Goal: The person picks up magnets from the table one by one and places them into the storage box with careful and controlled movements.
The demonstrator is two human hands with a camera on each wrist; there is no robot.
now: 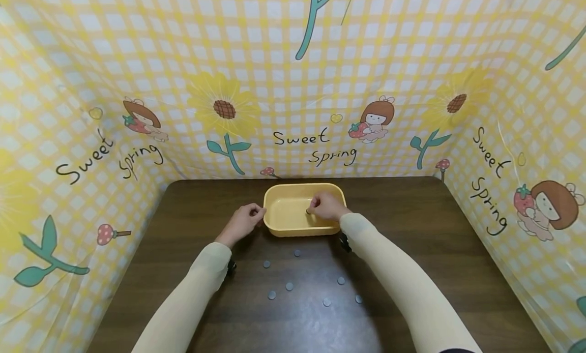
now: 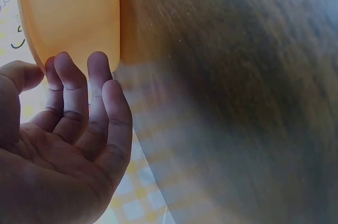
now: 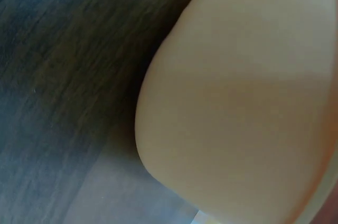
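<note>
A yellow plastic basin [image 1: 286,231], rectangular with rounded corners, stands near the far edge of the table. My left hand [image 1: 242,222] pinches its left end at the rim; in the left wrist view the thumb and fingertips of that hand [image 2: 68,129] meet the basin's edge [image 2: 74,18]. Inside the basin, my right hand [image 1: 328,206] pinches a small dark piece, seen edge-on, that looks like a coin [image 1: 309,211]. The basin's outer wall [image 3: 237,102] fills much of the right wrist view and hides the right hand there.
Several grey coins lie scattered on the dark wooden table [image 1: 220,312] in front of the basin, among them one coin [image 1: 297,253] close to it and another coin [image 1: 358,299] at the right. A yellow checked cloth [image 1: 293,88] hangs around the back and sides.
</note>
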